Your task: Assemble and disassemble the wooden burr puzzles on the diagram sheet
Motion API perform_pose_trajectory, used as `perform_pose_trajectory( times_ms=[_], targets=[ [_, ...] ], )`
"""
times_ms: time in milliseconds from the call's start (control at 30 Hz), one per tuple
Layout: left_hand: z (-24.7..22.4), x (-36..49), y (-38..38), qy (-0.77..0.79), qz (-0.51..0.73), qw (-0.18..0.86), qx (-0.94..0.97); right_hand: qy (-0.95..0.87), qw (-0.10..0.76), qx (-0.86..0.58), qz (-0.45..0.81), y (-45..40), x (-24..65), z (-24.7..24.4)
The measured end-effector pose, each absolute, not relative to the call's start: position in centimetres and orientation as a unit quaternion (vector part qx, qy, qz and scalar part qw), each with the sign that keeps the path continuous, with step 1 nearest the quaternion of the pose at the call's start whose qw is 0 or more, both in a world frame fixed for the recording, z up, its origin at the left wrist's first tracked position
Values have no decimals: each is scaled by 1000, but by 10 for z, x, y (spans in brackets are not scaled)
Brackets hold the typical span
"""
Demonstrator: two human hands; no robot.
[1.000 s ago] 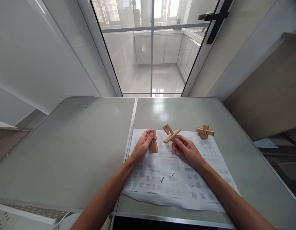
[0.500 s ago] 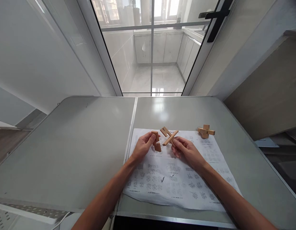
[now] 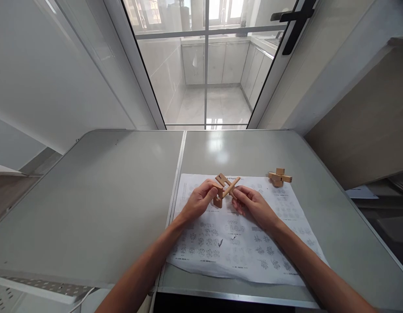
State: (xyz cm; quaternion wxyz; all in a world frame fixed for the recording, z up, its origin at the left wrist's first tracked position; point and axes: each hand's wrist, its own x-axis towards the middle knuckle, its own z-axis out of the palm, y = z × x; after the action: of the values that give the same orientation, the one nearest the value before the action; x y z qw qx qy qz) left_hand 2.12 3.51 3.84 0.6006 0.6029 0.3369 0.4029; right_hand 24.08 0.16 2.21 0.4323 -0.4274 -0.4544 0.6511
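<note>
The left hand [image 3: 200, 201] has its grip closed on a reddish-brown flat wooden piece with a notch in its side [image 3: 217, 202], the thumb lying against its near face and the piece standing roughly upright above the paper. The right hand [image 3: 255, 206] has its grip pinching, between thumb and fingers, a crossed pair of lighter wooden pieces: a flat, slotted tan piece with a small dark mark near its end [image 3: 220, 178] and a slim tan wooden bar [image 3: 234, 182] set slantwise across it. The two hands are near each other, and the notched piece overlaps the crossed pair in view; whether they touch cannot be told. Below them a large white paper sheet printed with rows of small grey diagrams [image 3: 234, 267] lies on the grey-topped desk [image 3: 84, 208], two dark check-like marks showing on its near half. At the sheet's far right corner, well apart from the right hand, sits a cross-shaped cluster of tan wooden blocks [image 3: 279, 178]. A pale metal strip [image 3: 181, 152] runs across the desk just left of the sheet. Beyond the desk's far edge stands a glazed door with a black handle [image 3: 297, 26].
</note>
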Motion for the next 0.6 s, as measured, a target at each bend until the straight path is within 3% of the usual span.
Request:
perform_pose_trajectory(
  times_ms=[333, 600],
  targets=[
    [35, 23, 33, 334, 388, 594, 621, -416, 405, -420, 697, 4, 245, 19],
    [33, 25, 30, 361, 414, 530, 646, -413, 361, -396, 737, 1, 245, 28]
  ],
)
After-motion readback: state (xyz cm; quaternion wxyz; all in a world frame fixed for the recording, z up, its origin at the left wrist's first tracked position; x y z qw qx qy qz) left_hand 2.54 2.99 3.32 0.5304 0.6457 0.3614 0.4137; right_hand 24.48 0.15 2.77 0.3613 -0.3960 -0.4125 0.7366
